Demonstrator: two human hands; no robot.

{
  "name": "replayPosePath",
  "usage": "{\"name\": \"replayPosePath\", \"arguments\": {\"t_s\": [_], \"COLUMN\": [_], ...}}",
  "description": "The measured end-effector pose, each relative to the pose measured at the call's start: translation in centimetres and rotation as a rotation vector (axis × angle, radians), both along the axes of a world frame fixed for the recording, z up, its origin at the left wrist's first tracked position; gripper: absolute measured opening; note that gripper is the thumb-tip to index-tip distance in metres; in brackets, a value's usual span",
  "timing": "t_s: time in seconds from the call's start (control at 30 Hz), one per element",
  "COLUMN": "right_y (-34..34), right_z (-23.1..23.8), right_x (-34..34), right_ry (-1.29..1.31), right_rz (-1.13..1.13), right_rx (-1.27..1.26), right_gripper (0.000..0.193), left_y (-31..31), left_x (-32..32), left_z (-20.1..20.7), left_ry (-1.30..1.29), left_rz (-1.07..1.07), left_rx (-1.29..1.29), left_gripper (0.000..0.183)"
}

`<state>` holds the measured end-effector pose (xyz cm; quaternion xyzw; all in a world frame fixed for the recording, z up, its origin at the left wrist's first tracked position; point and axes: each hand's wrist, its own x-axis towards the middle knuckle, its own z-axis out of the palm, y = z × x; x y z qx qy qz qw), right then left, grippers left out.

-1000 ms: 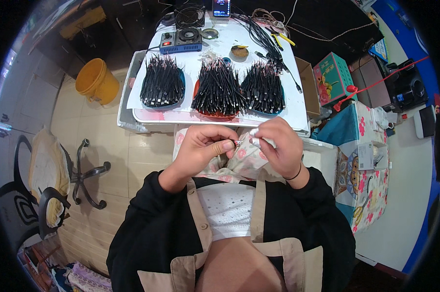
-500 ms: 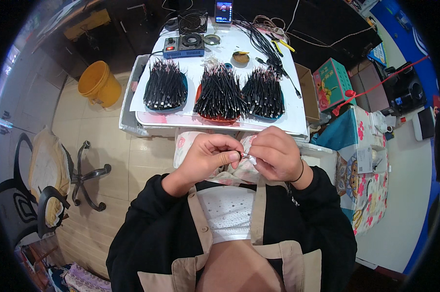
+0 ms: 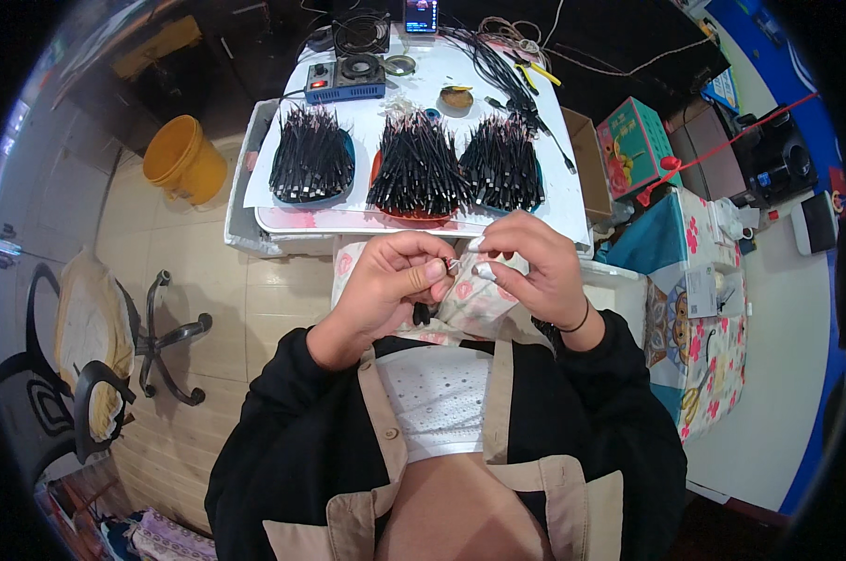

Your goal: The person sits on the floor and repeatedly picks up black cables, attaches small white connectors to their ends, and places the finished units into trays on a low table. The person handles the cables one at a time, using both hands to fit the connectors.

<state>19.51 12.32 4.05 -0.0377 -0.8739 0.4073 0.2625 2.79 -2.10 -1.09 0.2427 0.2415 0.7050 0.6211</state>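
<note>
Table (image 3: 565, 213) is lined with three cable bundles (image 3: 413, 173). Nearer, the left hand (image 3: 397, 276) is clamped on a wire end (image 3: 449, 263); the right hand (image 3: 541, 273) is held just right of it, fingertips parted. Fine strands (image 3: 455, 264) could be snapped if twisted too hard.

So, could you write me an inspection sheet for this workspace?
Surface: white table, partly covered.
Job's things: wire end; black cables bunched in three dishes.
Clutter: blue-fronted device, yellow-handled pliers, lit phone.
Hands: left hand pinches the wire end; right hand close by, thumb and forefinger apart.
Cables: loose dark leads toward the table's far right.
Surroundings: yellow bucket and wheeled chair left; green box right.
</note>
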Motion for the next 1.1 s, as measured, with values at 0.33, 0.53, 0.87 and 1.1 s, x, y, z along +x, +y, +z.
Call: {"name": "replayPosePath", "arguments": {"t_s": [0.33, 0.53, 0.87, 1.1], "right_y": [0.0, -1.2, -0.8, -1.1], "right_z": [0.7, 0.4, 0.1, 0.9], "right_x": [-1.6, -0.2, 0.5, -0.5], "right_ry": [0.316, -0.044, -0.028, 0.095], "right_rz": [0.098, 0.109, 0.006, 0.058], "right_rx": [0.42, -0.336, -0.15, 0.257], "right_gripper": [0.024, 0.013, 0.021, 0.023], "left_y": [0.2, -0.2, -0.8, -0.7], "left_x": [0.8, 0.8, 0.7, 1.0], "left_z": [-0.3, 1.1, 0.3, -0.1], "left_ry": [-0.127, 0.978, 0.434, 0.31], "left_rz": [-0.13, 0.386, 0.138, 0.046], "left_rx": [0.027, 0.206, 0.062, 0.038], "left_gripper": [0.014, 0.014, 0.014, 0.014]}}
